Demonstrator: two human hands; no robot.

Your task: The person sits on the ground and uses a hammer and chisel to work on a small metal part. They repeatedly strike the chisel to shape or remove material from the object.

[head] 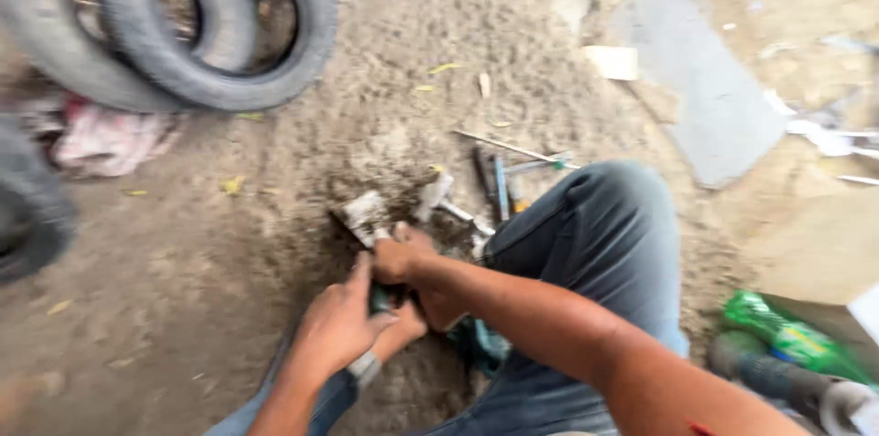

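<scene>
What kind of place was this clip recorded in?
Probably an outdoor roadside tyre or repair spot: black rubber tyres stand on bare sandy ground, and metal hand tools lie in the dirt beside the person's hands.

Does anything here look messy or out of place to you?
Yes. Hand tools lie scattered loose on the bare dirt ground rather than on a bench. A crumpled pinkish rag sits beside the leaning tyres, and a green plastic bottle lies on its side at right. Both hands, left and right, grip a small dark tool.

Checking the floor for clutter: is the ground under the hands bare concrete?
No, the hands work over loose sandy dirt, with tyres nearby.
</scene>
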